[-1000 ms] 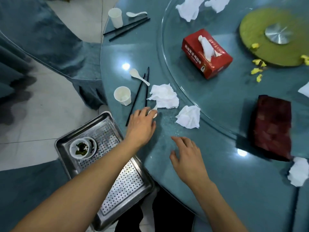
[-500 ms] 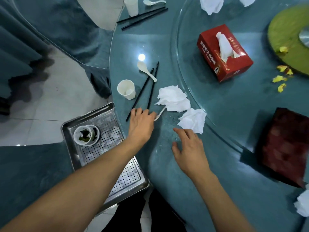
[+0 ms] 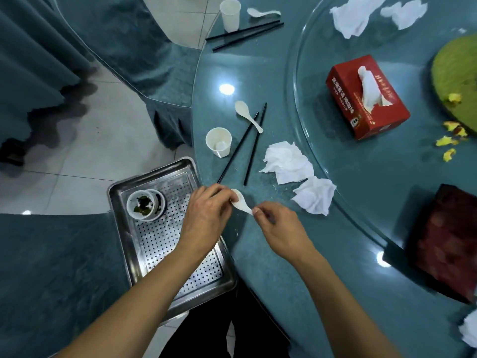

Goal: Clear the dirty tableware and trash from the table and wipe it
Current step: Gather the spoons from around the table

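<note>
A white plastic spoon (image 3: 241,202) is held between both hands just above the teal table's (image 3: 296,267) near edge. My left hand (image 3: 206,218) grips its bowl end and my right hand (image 3: 277,228) pinches its handle tip. Behind them lie a pair of black chopsticks (image 3: 247,148), a second white spoon (image 3: 247,116), a white paper cup (image 3: 219,142) and two crumpled napkins (image 3: 287,161) (image 3: 315,195). A perforated steel tray (image 3: 160,241) at the table's left edge holds a bowl (image 3: 144,205) with dark green scraps.
A red tissue box (image 3: 366,96) sits on the glass turntable (image 3: 387,164), with more crumpled napkins (image 3: 348,19), yellow scraps (image 3: 451,140) and a green centre disc (image 3: 456,81). A dark red cloth (image 3: 449,244) lies at right. Another cup (image 3: 230,15), spoon and chopsticks (image 3: 245,34) lie far back.
My left hand lifted the near spoon off the table and drew it back toward me. My right hand came in from the napkin and pinched the handle.
</note>
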Available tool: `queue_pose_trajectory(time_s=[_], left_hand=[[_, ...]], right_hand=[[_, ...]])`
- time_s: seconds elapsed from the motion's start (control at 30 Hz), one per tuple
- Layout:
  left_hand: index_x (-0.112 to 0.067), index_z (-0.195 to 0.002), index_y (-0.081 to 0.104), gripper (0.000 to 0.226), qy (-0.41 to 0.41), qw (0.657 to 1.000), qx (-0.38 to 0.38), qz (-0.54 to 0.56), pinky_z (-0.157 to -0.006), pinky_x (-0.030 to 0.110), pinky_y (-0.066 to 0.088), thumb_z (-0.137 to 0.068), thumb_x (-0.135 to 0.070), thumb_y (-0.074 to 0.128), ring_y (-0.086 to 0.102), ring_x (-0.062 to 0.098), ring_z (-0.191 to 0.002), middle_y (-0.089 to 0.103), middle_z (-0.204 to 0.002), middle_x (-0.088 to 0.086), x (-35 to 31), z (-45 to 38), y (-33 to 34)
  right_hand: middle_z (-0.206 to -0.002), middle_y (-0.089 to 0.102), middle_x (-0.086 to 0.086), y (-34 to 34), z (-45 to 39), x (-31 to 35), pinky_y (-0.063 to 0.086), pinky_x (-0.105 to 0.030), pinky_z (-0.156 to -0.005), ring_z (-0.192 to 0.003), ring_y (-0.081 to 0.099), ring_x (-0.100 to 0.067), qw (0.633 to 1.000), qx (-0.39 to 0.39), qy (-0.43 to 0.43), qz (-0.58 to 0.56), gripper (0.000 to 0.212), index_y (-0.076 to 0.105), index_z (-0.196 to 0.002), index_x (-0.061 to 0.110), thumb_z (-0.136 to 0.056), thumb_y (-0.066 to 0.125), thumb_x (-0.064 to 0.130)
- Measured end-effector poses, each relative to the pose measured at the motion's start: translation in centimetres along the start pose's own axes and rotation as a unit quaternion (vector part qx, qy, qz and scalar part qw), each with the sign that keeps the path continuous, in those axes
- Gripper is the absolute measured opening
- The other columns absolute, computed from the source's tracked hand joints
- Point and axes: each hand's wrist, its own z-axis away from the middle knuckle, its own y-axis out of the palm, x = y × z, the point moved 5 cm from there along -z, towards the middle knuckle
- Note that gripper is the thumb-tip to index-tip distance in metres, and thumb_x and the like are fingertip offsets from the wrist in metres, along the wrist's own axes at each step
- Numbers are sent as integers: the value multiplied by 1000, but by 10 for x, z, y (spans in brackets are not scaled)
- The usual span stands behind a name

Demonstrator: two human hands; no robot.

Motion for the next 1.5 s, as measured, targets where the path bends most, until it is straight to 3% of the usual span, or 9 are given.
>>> queue_pose_trajectory(time_s=[0.1,0.17,0.2,0.33,0.4,0.73,1.13,1.33,1.5], left_hand=[[-23,-101,70,21,-9,999,-16,48,-86,43,50,-88,-7,73,60,18,-95,69,-105,-8,0,-5,-10],[-27,-115,66,32,-95,976,-17,195,-93,35,52,-93,-4,66,65,12,-102,71,-108,-9,1,-11,-11],[-28,-123,62,39,-175,935,-17,307,-95,31,54,-95,-1,62,68,12,-105,73,-107,-6,3,-14,-11],[-13,-126,61,27,-411,667,-6,622,-91,35,58,-102,-7,50,72,24,-98,76,-103,10,1,-25,3],[-7,-119,65,24,-434,603,5,669,-94,39,57,-104,-15,48,71,28,-97,75,-102,13,3,-31,4],[-9,-114,64,18,-461,560,-8,688,-88,52,58,-105,-12,49,73,29,-82,73,-105,20,48,-44,4],[-8,-132,56,46,-457,505,27,732,-100,55,52,-102,-42,45,68,40,-110,67,-126,24,99,-22,-27],[-7,-139,54,56,-447,497,48,743,-106,57,46,-100,-47,45,63,41,-120,63,-134,24,113,-6,-42],[-6,-139,53,58,-441,492,56,749,-109,60,42,-101,-48,42,63,42,-117,63,-133,25,108,2,-45]], right_hand=[[-67,67,4,0,-2,8,50,-38,-67,-63,60,-12,989,-8,40,-141,20,68,-78,23,-95,64,30],[-66,68,3,-3,-7,14,53,-42,-71,-63,61,-14,982,-34,53,-179,19,71,-76,20,-94,67,26],[-65,68,3,-5,-11,17,53,-42,-72,-64,63,-14,980,-51,57,-185,19,71,-76,20,-94,67,25],[-67,70,4,-8,-26,31,53,-37,-67,-65,65,-16,982,-98,53,-150,21,67,-73,24,-92,68,32],[-67,69,6,-6,-34,40,52,-35,-63,-61,62,-11,986,-103,39,-123,20,66,-74,25,-91,69,36],[-63,63,14,-13,-78,80,46,-26,-63,-64,60,-6,988,-147,-8,-36,26,65,-78,21,-92,65,42],[-114,58,-16,-41,-245,49,43,-43,-92,-104,59,-40,943,-153,60,288,26,66,-110,15,-93,57,33],[-99,65,-15,-34,-237,53,45,-44,-88,-94,62,-40,946,-184,52,260,12,68,-92,17,-86,59,22],[-82,74,0,-41,-158,68,55,-39,-81,-80,69,-24,966,-244,66,57,14,75,-87,20,-84,71,34]])
